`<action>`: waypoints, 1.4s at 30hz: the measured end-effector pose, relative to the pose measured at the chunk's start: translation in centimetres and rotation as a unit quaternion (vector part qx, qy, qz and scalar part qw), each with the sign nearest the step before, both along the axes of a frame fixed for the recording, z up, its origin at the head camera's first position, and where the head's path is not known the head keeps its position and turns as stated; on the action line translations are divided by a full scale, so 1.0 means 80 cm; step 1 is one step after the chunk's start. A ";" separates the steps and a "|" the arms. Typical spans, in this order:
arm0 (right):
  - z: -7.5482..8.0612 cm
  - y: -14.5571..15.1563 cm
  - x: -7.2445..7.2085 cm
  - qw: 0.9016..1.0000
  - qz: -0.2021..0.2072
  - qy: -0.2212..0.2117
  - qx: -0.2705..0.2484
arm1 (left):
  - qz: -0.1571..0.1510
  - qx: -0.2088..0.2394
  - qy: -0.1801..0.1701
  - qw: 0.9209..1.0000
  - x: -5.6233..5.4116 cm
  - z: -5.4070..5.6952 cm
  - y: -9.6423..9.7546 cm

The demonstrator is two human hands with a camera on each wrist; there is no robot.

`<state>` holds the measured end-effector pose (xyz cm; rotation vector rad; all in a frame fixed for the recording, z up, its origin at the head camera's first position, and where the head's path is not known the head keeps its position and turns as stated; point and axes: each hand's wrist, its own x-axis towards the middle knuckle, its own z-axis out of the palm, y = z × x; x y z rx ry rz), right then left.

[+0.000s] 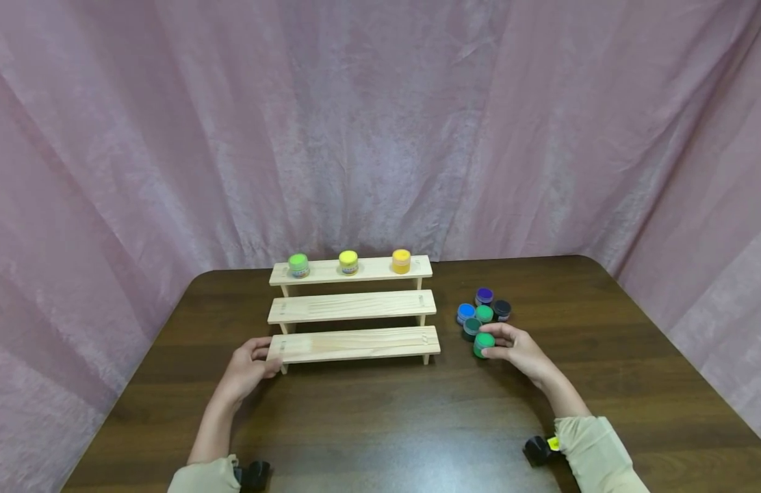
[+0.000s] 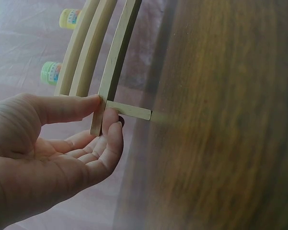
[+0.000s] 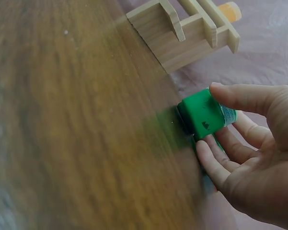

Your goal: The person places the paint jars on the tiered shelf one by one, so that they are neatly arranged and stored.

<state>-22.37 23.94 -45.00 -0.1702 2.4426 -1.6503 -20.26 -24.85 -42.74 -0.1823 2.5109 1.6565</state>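
Observation:
A pale wooden three-step rack stands on the table. My left hand pinches the left end of its lowest step, thumb on the upper side and fingertips beneath, as the left wrist view shows. At the right, my right hand holds a green paint jar between thumb and fingers, close over the table. Beside that jar sit several others: a dark green jar, a second green jar, a blue jar, a purple jar and a black jar.
On the rack's top step stand a light green jar, a yellow jar and an orange-yellow jar. The brown wooden table reaches back to a pink curtain. Both wrists wear black camera mounts.

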 end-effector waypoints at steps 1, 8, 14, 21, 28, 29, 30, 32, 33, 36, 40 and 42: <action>0.000 0.000 0.000 1.000 -0.002 -0.001 0.001 | 0.000 -0.001 -0.001 1.000 0.000 0.000 0.000; 0.003 -0.001 -0.002 1.000 -0.002 0.011 0.000 | 0.000 -0.001 0.001 1.000 -0.001 0.001 0.001; 0.008 -0.006 -0.002 1.000 -0.005 0.018 0.001 | 0.002 0.002 0.001 1.000 -0.001 0.000 0.000; 0.014 -0.015 -0.005 1.000 -0.009 0.011 -0.006 | 0.003 0.003 0.000 1.000 -0.002 0.000 -0.002; 0.024 -0.022 -0.006 0.999 -0.011 -0.007 -0.046 | -0.004 -0.004 -0.001 1.000 -0.002 -0.001 -0.001; 0.025 -0.023 -0.006 0.999 -0.011 -0.007 -0.051 | -0.003 -0.004 -0.002 1.000 -0.002 -0.001 -0.001; 0.026 -0.024 -0.007 0.998 -0.011 -0.007 -0.055 | -0.003 -0.004 -0.003 1.000 -0.002 -0.001 -0.001; 0.028 -0.025 -0.008 0.998 -0.010 -0.006 -0.060 | -0.002 -0.005 -0.004 1.000 -0.002 -0.001 0.000; 0.028 -0.026 -0.009 0.998 -0.008 -0.006 -0.062 | -0.003 -0.006 -0.003 1.000 -0.003 -0.001 0.000; 0.029 -0.031 -0.011 0.998 -0.004 -0.007 -0.065 | -0.003 -0.006 -0.003 1.000 -0.003 0.000 0.001; 0.032 -0.039 -0.014 0.998 0.004 -0.004 -0.066 | 0.000 -0.001 -0.001 1.000 -0.002 0.000 0.001; 0.035 -0.043 -0.016 0.998 0.006 -0.004 -0.067 | 0.001 -0.001 0.000 1.000 -0.002 0.000 0.001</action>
